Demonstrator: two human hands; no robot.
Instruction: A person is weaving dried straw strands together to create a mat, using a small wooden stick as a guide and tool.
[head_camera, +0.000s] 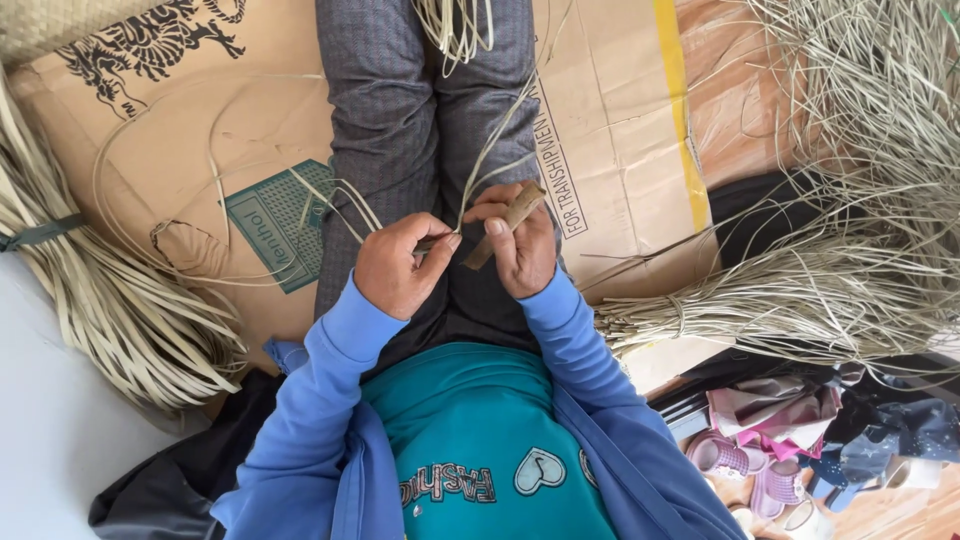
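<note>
Torso: I see my teal top (480, 440) under an open blue jacket (330, 400) at the bottom of the view.
Left hand (400, 265): closed in a pinch; my thumb and forefinger grip a thin pale straw strip (490, 140) just over my lap.
Right hand (520, 240): curled shut round a short brown wooden-looking tool (505, 222), which slants from lower left to upper right, its upper end sticking out past my fingers.
Straw strip: runs from the pinch of my left hand, past the tip of the right thumb, and up across my legs toward the top edge; more loose strips (330, 195) loop to the left of the hands.
Hands, relation: close together, the fingertips nearly meeting; I cannot tell whether they touch.
Legs: grey trousers (400, 110), stretched out away from me, with a few strands lying over them near the top.
Ground sheet: flattened brown cardboard (200, 130) under my legs, printed in black and green.
Left bundle (110, 300): broad flat pale strips, tied with a dark band.
Right heap (840, 250): finer tangled straw, partly bound.
Lower right: pink-and-white cloth and small sandals (740, 470).
</note>
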